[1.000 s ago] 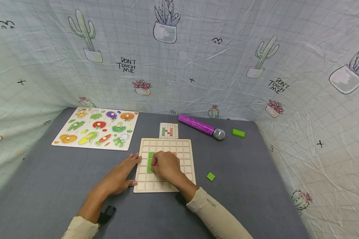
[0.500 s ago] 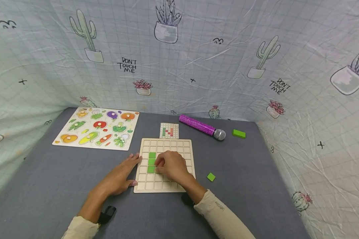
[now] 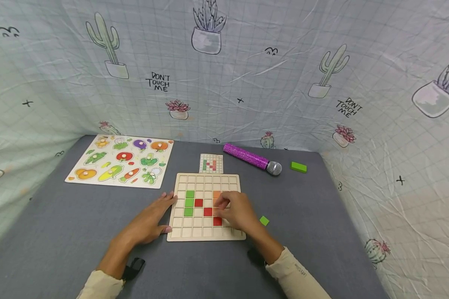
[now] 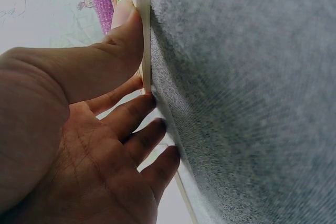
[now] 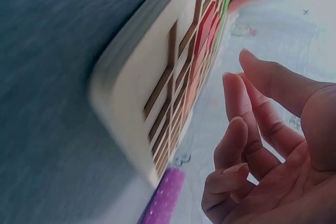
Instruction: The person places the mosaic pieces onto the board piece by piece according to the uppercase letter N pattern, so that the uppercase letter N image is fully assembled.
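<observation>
A square wooden grid board (image 3: 192,233) lies on the grey table. In its cells, three green tiles (image 3: 189,202) form a column, red tiles (image 3: 198,202) step down to the right, and orange tiles (image 3: 217,194) are partly hidden behind my right hand. That right hand (image 3: 240,209) hovers over the board's right half; the right wrist view shows its thumb (image 5: 273,74) and loosely bent fingers with nothing between them. At the board's left edge rests my left hand (image 3: 149,218), its fingers (image 4: 134,111) and thumb extended and touching the rim.
Behind the board lies a small pattern card (image 3: 211,158), with a purple glittery microphone (image 3: 247,155) beside it. A vegetable puzzle board (image 3: 110,161) sits at the back left. On the right are a loose green tile (image 3: 264,220) and a green block (image 3: 298,167).
My right hand has moved right across the board, away from the green tiles, uncovering red tiles. Its forearm now comes close to the loose green tile. The left hand stays where it was.
</observation>
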Action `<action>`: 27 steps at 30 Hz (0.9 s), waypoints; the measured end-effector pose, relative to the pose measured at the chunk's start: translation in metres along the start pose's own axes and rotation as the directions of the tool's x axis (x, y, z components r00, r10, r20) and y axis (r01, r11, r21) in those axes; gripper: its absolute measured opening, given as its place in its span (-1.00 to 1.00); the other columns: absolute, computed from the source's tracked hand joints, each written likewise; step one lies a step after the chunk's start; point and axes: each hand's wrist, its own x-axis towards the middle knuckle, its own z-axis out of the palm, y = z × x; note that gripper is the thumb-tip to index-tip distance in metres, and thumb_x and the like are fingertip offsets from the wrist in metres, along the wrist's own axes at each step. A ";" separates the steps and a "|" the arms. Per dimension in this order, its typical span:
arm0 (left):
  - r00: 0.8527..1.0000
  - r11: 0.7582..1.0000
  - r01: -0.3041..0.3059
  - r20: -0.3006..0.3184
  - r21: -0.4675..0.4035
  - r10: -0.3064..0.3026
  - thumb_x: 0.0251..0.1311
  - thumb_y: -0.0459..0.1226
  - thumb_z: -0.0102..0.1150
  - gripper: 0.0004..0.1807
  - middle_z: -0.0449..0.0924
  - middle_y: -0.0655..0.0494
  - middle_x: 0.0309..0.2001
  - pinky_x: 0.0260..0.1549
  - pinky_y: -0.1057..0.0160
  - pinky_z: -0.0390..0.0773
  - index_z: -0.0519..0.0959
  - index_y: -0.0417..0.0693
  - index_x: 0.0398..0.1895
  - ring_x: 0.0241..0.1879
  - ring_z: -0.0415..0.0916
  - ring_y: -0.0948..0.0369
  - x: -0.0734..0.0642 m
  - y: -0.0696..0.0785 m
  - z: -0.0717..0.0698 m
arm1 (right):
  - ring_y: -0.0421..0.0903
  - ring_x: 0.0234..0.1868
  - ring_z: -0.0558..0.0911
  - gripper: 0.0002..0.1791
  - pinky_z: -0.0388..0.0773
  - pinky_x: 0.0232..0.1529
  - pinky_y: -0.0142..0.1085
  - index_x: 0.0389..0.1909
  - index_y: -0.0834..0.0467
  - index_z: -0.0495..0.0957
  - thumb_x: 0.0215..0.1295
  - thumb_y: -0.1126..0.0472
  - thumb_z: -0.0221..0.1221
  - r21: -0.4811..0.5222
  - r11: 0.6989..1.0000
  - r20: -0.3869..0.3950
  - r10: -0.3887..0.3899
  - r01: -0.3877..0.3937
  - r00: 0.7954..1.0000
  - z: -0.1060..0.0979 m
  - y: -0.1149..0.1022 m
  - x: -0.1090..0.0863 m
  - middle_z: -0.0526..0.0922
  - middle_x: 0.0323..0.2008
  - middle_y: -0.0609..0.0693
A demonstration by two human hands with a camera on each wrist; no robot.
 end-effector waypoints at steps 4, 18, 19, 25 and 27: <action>1.000 1.000 0.004 0.006 0.000 -0.004 0.16 -0.31 0.55 -0.03 0.13 -0.25 0.67 0.54 -0.38 0.17 0.27 -0.23 0.62 0.67 0.01 -0.30 0.000 0.000 0.001 | -0.21 -0.38 0.59 -0.87 0.52 -0.37 -0.31 -0.31 0.04 0.77 0.19 0.29 0.52 0.009 1.000 -0.007 0.029 -0.029 1.000 -0.009 0.010 -0.007 0.68 -0.48 -0.18; 1.000 1.000 0.006 0.003 -0.017 -0.006 0.16 -0.34 0.54 -0.03 0.10 -0.26 0.68 0.54 -0.38 0.15 0.25 -0.26 0.62 0.67 -0.01 -0.30 0.000 -0.002 0.001 | -0.22 -0.50 0.51 -0.79 0.44 -0.45 -0.36 -0.32 0.06 0.78 0.07 0.34 0.59 -0.013 0.996 -0.108 0.087 -0.089 0.990 -0.032 0.044 -0.032 0.75 -0.46 -0.17; 1.000 1.000 0.005 0.002 -0.017 -0.005 0.16 -0.34 0.54 -0.03 0.10 -0.26 0.68 0.54 -0.38 0.15 0.25 -0.26 0.62 0.67 -0.01 -0.30 -0.001 -0.002 0.001 | -0.22 -0.49 0.51 -0.78 0.44 -0.42 -0.36 -0.32 0.04 0.79 0.06 0.33 0.59 -0.020 0.995 -0.111 0.091 -0.094 0.990 -0.033 0.047 -0.034 0.76 -0.44 -0.17; 1.000 1.000 -0.003 -0.003 -0.013 0.003 0.16 -0.33 0.54 -0.03 0.11 -0.26 0.68 0.55 -0.38 0.15 0.25 -0.26 0.62 0.67 0.00 -0.30 -0.001 -0.003 0.002 | -0.16 -0.38 0.57 -0.73 0.48 -0.30 -0.34 -0.28 0.01 0.80 0.02 0.30 0.63 -0.057 0.989 -0.134 0.127 -0.136 0.983 -0.043 0.061 -0.043 0.78 -0.34 -0.12; 1.000 1.000 -0.002 -0.003 -0.015 0.002 0.16 -0.33 0.54 -0.03 0.11 -0.26 0.68 0.55 -0.38 0.15 0.25 -0.26 0.62 0.67 0.00 -0.30 -0.001 -0.003 0.002 | -0.13 -0.36 0.59 -0.72 0.49 -0.28 -0.31 -0.27 0.01 0.80 0.00 0.30 0.64 -0.073 0.987 -0.142 0.132 -0.144 0.981 -0.046 0.066 -0.046 0.80 -0.31 -0.09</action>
